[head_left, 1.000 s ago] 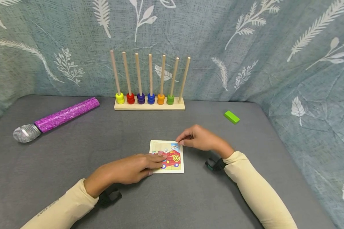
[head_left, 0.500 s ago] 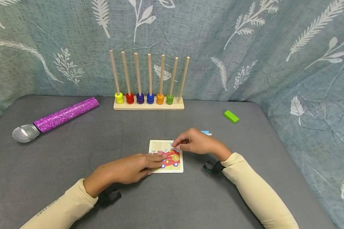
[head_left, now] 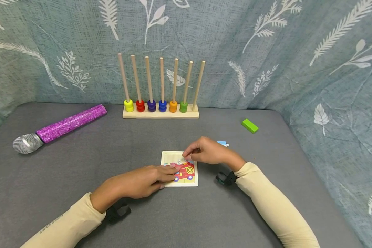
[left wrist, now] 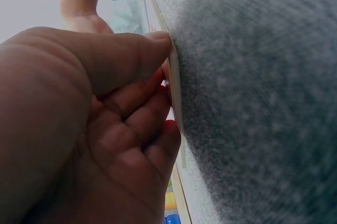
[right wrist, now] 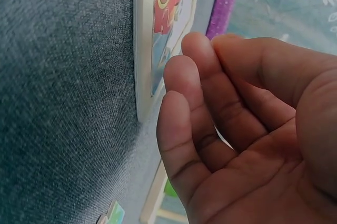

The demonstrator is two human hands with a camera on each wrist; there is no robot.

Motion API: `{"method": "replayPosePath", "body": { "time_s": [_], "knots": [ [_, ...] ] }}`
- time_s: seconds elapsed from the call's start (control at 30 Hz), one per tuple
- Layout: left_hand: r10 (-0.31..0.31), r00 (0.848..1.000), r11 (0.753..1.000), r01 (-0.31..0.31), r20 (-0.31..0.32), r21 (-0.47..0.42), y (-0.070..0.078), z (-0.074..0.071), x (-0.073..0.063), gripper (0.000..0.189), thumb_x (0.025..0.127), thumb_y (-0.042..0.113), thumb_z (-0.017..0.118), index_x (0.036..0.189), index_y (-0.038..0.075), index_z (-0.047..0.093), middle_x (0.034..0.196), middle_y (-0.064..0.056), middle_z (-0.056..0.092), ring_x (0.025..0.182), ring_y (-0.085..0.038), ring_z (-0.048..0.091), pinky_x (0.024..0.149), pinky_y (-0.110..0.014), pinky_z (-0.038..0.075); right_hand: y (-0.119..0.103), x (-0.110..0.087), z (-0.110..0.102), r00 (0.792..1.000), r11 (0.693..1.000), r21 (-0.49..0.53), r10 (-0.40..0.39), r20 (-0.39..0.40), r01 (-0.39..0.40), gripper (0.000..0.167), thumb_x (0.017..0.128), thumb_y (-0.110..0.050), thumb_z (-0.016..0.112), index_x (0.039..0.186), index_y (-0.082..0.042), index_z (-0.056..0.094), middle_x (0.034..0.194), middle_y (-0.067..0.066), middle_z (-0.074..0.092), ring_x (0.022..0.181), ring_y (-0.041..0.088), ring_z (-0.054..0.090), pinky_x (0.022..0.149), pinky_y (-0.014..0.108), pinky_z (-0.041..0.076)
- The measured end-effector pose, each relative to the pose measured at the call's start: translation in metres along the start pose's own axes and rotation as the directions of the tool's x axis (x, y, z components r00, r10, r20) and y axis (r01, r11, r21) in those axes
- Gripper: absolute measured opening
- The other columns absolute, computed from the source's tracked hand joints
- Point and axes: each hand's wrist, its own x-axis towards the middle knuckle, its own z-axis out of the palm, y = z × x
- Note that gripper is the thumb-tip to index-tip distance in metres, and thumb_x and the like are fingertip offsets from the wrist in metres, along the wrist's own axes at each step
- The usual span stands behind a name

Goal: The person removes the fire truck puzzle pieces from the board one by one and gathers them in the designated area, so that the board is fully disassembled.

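A small square jigsaw puzzle (head_left: 186, 184) with a pale wooden frame lies on the table, showing a red vehicle with a yellow coil and blue wheels. Its upper left part shows bare wood. My left hand (head_left: 142, 181) rests over the puzzle's left side, fingers extended across the picture and thumb (left wrist: 158, 41) on the frame edge. Over the upper right of the puzzle, my right hand (head_left: 206, 151) has thumb and index fingertips together; I cannot tell whether a piece is between them. Behind that hand a blue puzzle piece (head_left: 222, 143) lies on the table.
At the back stands a wooden peg rack (head_left: 161, 116) with coloured rings at the foot of most pegs. A purple glitter microphone (head_left: 71, 124) lies at the left. A green block (head_left: 249, 126) sits at the back right. A patterned curtain (head_left: 217, 41) hangs behind the table.
My right hand has moved left and slightly inward along the top of the puzzle, and the blue piece behind it has come into view. My left hand has stayed in place.
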Motion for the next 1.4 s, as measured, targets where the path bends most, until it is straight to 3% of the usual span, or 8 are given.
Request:
{"method": "replayPosePath", "body": {
  "time_s": [0.47, 0.73, 1.03, 1.4],
  "knots": [
    [0.017, 1.0, 1.0, -0.017, -0.015, 0.002, -0.0012, 0.0009, -0.0006, 0.04, 0.094, -0.006, 0.055, 0.134, -0.002, 0.056, 0.147, -0.013, 0.044, 0.136, -0.029, 0.039, 0.106, -0.047, 0.035, 0.0025, 0.0048, 0.0024, 0.999, 0.999, 0.015, 0.032, 0.027, -0.033, 0.017, 0.092, 0.002, 0.062, 0.105, 0.0, 0.073, 0.098, 0.002, 0.073, 0.082, 0.003, 0.063, 0.071, 0.022, 0.05],
    [0.017, 1.0, 1.0, -0.017, -0.014, 0.005, -0.0014, 0.0008, -0.0008, 0.039, 0.094, -0.006, 0.055, 0.133, -0.003, 0.057, 0.147, -0.013, 0.044, 0.136, -0.029, 0.039, 0.106, -0.047, 0.035, 0.0038, 0.0071, 0.004, 1.0, 1.0, 0.005, 0.011, 0.029, -0.011, 0.018, 0.092, 0.003, 0.06, 0.104, 0.0, 0.073, 0.098, 0.003, 0.072, 0.08, 0.003, 0.06, 0.07, 0.021, 0.049],
    [-0.012, 1.0, 0.999, 0.012, 0.007, -0.031, -0.001, 0.002, -0.0002, 0.041, 0.094, -0.005, 0.056, 0.135, -0.001, 0.056, 0.148, -0.011, 0.044, 0.137, -0.028, 0.037, 0.106, -0.046, 0.035, 0.0061, 0.0079, 0.0074, 0.999, 0.996, -0.076, -0.041, -0.005, 0.041, 0.019, 0.092, 0.002, 0.058, 0.096, -0.006, 0.075, 0.093, -0.002, 0.071, 0.077, 0.007, 0.055, 0.069, 0.023, 0.046],
    [-0.025, 1.0, 0.999, 0.025, 0.012, -0.035, -0.0029, 0.0025, 0.0019, 0.041, 0.095, -0.004, 0.056, 0.136, -0.002, 0.055, 0.148, -0.01, 0.043, 0.138, -0.027, 0.036, 0.107, -0.046, 0.034, 0.0059, 0.005, 0.0027, 0.993, 0.998, -0.061, 0.016, -0.114, -0.023, 0.016, 0.092, 0.002, 0.06, 0.101, -0.003, 0.072, 0.095, 0.002, 0.069, 0.077, 0.007, 0.058, 0.069, 0.024, 0.048]
  ]
}}
